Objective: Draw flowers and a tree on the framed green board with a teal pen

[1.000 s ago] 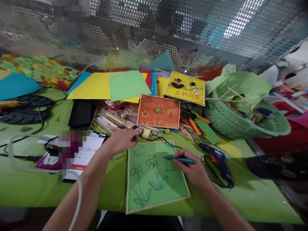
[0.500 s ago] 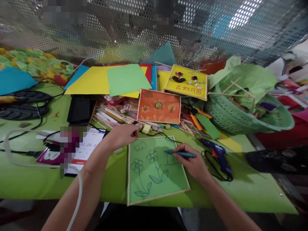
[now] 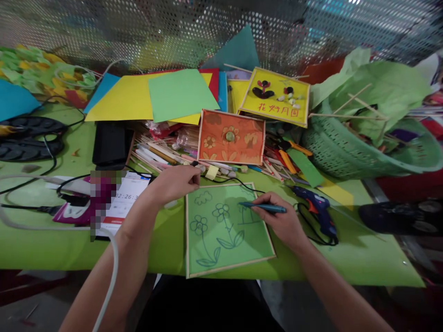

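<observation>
Head: slim pen [image 3: 274, 208], strip-edged panel [image 3: 244, 253]

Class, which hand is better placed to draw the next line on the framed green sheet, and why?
Probably the right hand: it grips the blue pen, its tip over the upper right of the green sheet. The left hand is curled near the sheet's upper left corner, without a visible pen.

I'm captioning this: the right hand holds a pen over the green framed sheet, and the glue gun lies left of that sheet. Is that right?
Not quite: the glue gun lies right of the sheet, as the head view shows. The right hand does hold a pen over it.
</observation>
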The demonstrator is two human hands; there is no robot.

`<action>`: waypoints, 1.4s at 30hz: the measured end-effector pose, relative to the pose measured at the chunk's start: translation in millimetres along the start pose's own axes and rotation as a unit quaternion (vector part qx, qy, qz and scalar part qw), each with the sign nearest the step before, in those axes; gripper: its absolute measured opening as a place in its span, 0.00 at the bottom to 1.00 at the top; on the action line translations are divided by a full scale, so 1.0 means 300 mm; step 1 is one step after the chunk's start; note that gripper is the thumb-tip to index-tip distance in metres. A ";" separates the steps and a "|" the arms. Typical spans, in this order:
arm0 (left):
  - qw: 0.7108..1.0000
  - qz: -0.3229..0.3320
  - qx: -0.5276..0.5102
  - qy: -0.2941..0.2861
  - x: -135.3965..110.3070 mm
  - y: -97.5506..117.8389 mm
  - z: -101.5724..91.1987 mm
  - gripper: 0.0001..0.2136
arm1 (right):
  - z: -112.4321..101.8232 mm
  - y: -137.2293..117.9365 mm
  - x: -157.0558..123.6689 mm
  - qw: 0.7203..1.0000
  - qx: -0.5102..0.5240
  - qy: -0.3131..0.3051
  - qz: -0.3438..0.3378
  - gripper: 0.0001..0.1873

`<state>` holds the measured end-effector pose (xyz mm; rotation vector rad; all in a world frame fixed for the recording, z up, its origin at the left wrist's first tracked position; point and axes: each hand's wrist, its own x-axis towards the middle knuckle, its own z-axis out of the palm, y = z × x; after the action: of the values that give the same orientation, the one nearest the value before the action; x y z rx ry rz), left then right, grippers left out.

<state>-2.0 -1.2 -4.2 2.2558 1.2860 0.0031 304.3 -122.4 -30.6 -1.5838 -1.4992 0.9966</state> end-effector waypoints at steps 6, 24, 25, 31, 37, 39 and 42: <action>1.000 0.002 0.000 -0.003 0.000 0.000 -0.005 0.04 | -0.003 0.005 -0.001 1.000 0.002 0.006 0.002 0.16; 1.000 0.006 -0.012 0.016 -0.007 -0.007 0.005 0.04 | 0.003 0.009 0.008 1.000 0.017 -0.005 -0.004 0.13; 1.000 0.007 -0.013 0.018 -0.008 -0.008 0.005 0.04 | 0.003 0.011 0.008 1.000 0.016 -0.006 -0.006 0.13; 1.000 0.010 -0.012 0.016 -0.008 -0.008 0.005 0.04 | 0.003 0.010 0.007 1.000 0.011 0.001 -0.007 0.16; 1.000 0.007 -0.013 0.013 -0.012 0.005 -0.003 0.04 | 0.001 0.007 0.005 1.000 0.012 0.001 -0.001 0.16; 1.000 0.001 -0.010 0.012 -0.013 0.008 -0.006 0.04 | 0.000 0.008 0.006 1.000 0.009 0.000 0.001 0.16; 1.000 -0.001 -0.005 0.011 -0.013 0.006 -0.005 0.04 | 0.000 0.006 0.006 1.000 0.010 0.001 -0.001 0.15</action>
<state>-3.0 -4.3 -1.0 2.2517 1.2972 0.0330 305.2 -120.6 -32.4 -1.5692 -1.4855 1.0059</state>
